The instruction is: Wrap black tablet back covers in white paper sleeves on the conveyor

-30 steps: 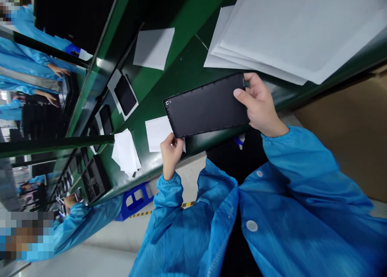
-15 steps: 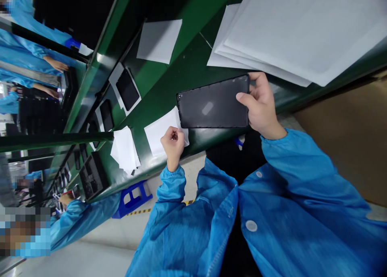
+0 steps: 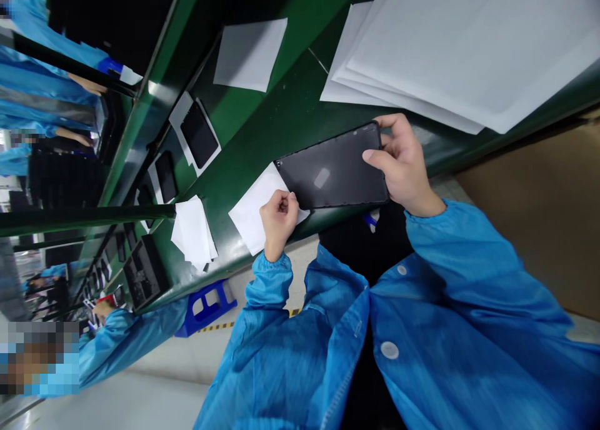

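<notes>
My right hand (image 3: pixel 404 161) pinches the right end of a black tablet back cover (image 3: pixel 342 174), thumb on its face and the other fingers behind its edge. The cover is flat and rectangular, with a thin rim and a small pale patch near its middle. My left hand (image 3: pixel 280 220) is closed, fingers curled, beside the cover's lower left end. A white paper sheet (image 3: pixel 250 214) lies on the green bench (image 3: pixel 262 127) behind that hand and partly under the cover. Whatever the left fingers pinch, if anything, is hidden.
Large white sheets (image 3: pixel 450 55) are stacked at the upper right. Further left lie a single sheet (image 3: pixel 250 55), a small paper pile (image 3: pixel 192 233), a dark panel on paper (image 3: pixel 199 136) and a black tray (image 3: pixel 145 274). A green bar (image 3: pixel 89 220) crosses at left; co-workers sit beyond.
The cover's left end has tilted down, and it now overlaps the white sheet more. My left hand has moved right and slightly down. The sheet beneath has turned and shifted right.
</notes>
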{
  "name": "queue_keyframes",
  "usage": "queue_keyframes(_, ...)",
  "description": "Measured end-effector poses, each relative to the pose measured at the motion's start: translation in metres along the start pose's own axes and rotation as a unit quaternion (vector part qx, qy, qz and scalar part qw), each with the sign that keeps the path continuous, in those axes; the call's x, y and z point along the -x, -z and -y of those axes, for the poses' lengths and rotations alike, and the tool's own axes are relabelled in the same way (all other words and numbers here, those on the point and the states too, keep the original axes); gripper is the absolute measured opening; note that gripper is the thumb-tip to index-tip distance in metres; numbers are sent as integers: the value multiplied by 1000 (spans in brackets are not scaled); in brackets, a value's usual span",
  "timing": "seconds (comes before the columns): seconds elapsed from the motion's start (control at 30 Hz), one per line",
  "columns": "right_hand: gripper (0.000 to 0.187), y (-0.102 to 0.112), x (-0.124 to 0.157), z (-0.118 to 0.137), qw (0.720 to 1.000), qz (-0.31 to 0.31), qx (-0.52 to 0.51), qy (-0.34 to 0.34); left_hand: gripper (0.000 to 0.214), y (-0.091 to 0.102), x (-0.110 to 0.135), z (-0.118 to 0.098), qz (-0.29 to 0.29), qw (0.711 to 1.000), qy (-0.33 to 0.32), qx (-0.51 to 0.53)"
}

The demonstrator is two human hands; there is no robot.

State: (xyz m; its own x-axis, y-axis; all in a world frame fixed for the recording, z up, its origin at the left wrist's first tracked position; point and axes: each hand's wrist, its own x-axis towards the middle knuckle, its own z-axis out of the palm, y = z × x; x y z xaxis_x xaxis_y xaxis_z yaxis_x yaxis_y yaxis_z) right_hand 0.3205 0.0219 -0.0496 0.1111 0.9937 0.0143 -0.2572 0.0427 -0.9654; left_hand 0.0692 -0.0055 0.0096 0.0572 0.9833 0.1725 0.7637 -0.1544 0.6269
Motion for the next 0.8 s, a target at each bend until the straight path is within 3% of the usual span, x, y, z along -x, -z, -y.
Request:
queue_keyframes(0.17, 39, 1, 0, -2, 1000, 6, 10, 10, 34, -2, -3, -3, 3, 1000, -15, -2)
queue_keyframes(0.4, 41, 4, -1, -1, 1000, 26, 6, 12, 33, -4, -7, 6, -43, 999, 2, -12)
queue_keyframes(0.67, 37, 6, -1, 0, 999, 19, 21, -16, 38, -10, 0, 1, -24, 999, -30, -10)
queue_keyframes(0.8, 38, 6, -1, -2, 999, 25, 21, -11, 39, -12, -1, 2, -48, 999, -21, -13)
